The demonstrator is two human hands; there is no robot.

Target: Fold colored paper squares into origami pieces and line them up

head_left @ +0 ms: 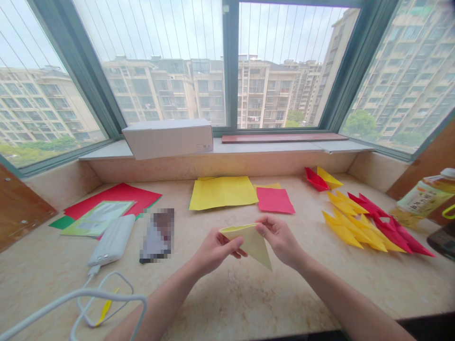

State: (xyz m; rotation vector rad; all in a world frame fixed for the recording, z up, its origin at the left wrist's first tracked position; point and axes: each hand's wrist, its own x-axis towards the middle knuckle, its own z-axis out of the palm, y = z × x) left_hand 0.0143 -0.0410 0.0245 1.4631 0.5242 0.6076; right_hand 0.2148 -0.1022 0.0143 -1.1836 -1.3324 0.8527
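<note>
Two bare hands, the left hand (215, 251) and the right hand (280, 239), hold a folded yellow paper triangle (251, 245) in the air just above the desk (227, 303), its point toward the desk. Each hand pinches one upper corner between thumb and fingers, and neither is clenched or released. The top edge seems to part slightly, like a shallow pocket. Steady, even pressure from both hands would help keep the layers aligned.

Nothing stands between the hands and the bare desk below. Ahead lie a yellow paper sheet (222, 193) and a red paper square (275, 200). To the right is a heap of pointed yellow paper folds (350, 229) and red paper folds (393, 232), with a small red paper boat (316, 180) behind it. To the left are red paper sheets (113, 199), a white power bank (112, 239) with its white cable (106, 298), and a pixelated, unreadable object (156, 235). A bottle of tea (423, 199) stands at the far right.
</note>
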